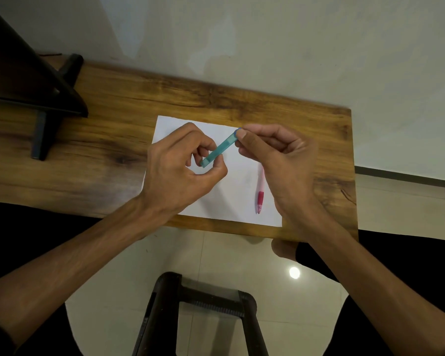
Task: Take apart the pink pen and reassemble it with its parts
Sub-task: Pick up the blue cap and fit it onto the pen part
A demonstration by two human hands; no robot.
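A pink pen (260, 195) with a red grip lies on a white sheet of paper (231, 201), tip pointing toward me, its upper end hidden behind my right hand. Above the sheet I hold a teal translucent pen (217, 150) slantwise between both hands. My left hand (183, 170) pinches its lower end between thumb and fingers. My right hand (275, 155) grips its upper end, where a blue cap shows at my fingertips. Neither hand touches the pink pen.
The paper rests on a narrow wooden table (113, 140) set against a pale wall. A dark stand (44, 104) occupies the table's left end. Below the near edge a dark stool frame (203, 304) stands on the tiled floor.
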